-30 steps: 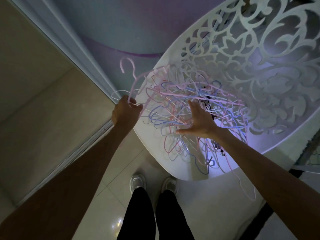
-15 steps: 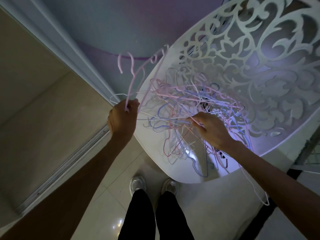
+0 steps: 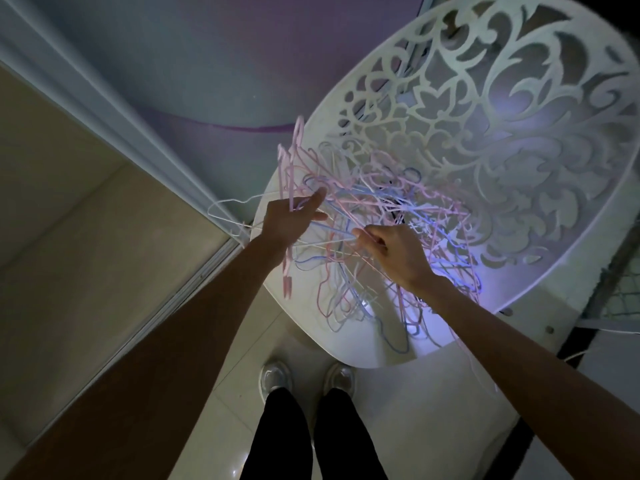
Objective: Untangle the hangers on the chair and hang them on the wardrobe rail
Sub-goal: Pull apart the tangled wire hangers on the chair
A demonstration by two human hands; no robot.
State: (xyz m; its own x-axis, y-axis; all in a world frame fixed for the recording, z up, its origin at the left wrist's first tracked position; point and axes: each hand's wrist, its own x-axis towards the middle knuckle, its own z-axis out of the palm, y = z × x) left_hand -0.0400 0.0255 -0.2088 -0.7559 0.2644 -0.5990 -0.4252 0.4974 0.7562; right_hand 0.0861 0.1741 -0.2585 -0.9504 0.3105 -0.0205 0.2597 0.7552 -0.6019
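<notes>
Left hand [image 3: 289, 221] up at the near-left edge of the pile, fingers spread and mostly straight, with a pink hanger [image 3: 290, 188] threaded between them; it looks hooked over the hand rather than squeezed, though exactly which finger carries it is hard to read in this dim light. The hanger stands nearly upright, hook end rising above the heap and its lower end dangling past the wrist, a sensible way to keep one piece lifted clear of the rest. Right hand [image 3: 393, 252] is in close, fingers curled, pinching a thin strand at the fingertips [image 3: 360, 233]. Judging by that, it is steadying or teasing a neighbouring hanger so the pink one can slip free.

The tangle of hangers [image 3: 398, 237], pink, blue and white all knotted together, sits on the seat of the white chair [image 3: 363, 355], with loops drooping over the front edge. The ornate cut-out back [image 3: 485, 133] rises behind. A white hanger [image 3: 228, 211] pokes out to the left, over the sliding track of the wardrobe [image 3: 86, 220] opening.

The rail itself is out of sight. The job looks barely begun: the bulk of the pile is knotted on the seat.
</notes>
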